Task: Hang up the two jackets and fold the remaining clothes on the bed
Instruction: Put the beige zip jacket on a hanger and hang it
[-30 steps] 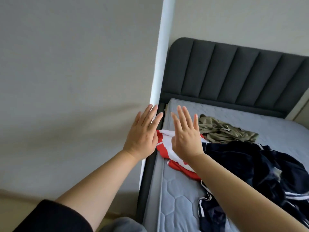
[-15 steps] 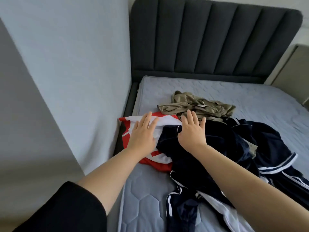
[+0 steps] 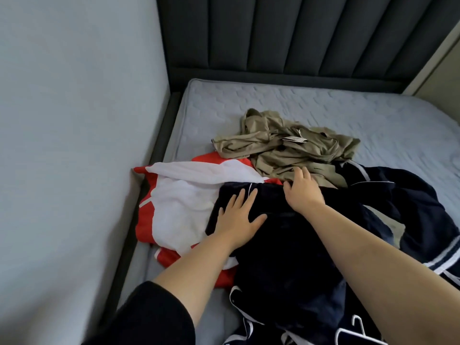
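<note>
You get soft, even daylight across the mattress, with no glare and only faint shadows beneath the clothes. Your wide lens bends the headboard and wall at the edges, and the dark navy garment loses detail, slightly soft.

I've got a dark grey channel-tufted headboard up top, pale blue-grey wall on my left, beige furniture edge just beside the headboard at right
</note>
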